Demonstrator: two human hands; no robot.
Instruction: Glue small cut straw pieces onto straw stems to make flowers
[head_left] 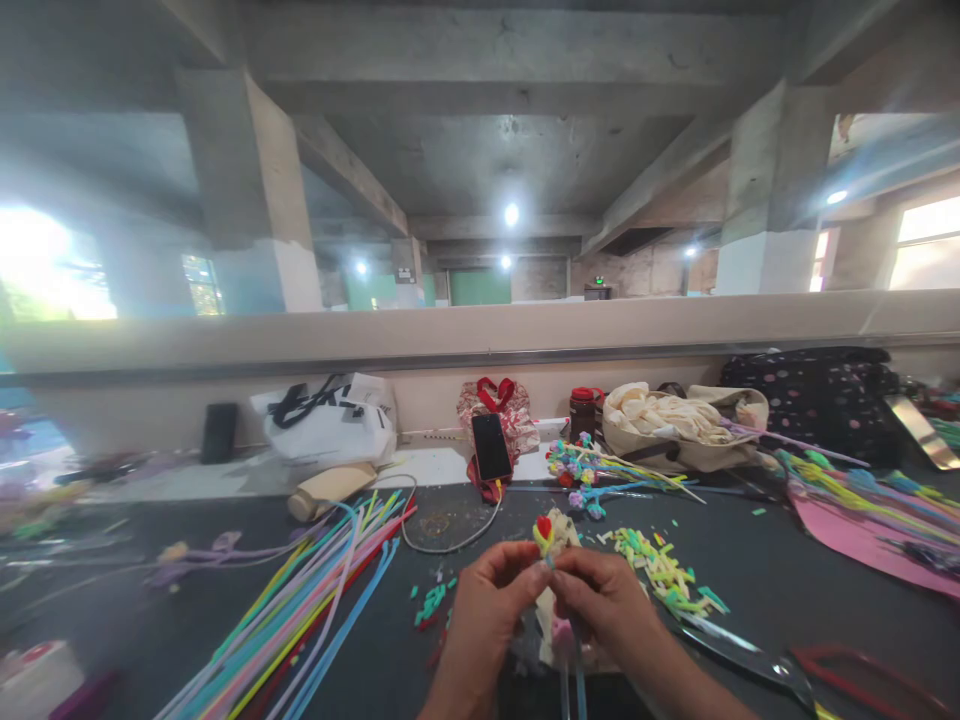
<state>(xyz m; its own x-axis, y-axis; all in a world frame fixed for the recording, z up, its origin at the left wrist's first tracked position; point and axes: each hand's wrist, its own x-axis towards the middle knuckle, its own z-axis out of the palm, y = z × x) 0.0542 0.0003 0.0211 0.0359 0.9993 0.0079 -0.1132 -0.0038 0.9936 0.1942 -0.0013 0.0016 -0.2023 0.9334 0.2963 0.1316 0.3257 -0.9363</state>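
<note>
Near the surface's [390, 640] front edge, the left hand [484, 610] and right hand [611, 600] pinch a small red-and-yellow piece [544, 535] between fingertips. Bundled colored stems [315, 610] run toward the front edge on the left; cut bits [664, 565] and scissors [742, 650] crowd the right. Bare dark surface separates the stems from the left hand.

Bare left hand [501, 588], bare right hand [602, 598]

Bare concrete beams and pillars [244, 190] frame a dim hall, with bright windows [56, 270] glowing at both sides.
</note>
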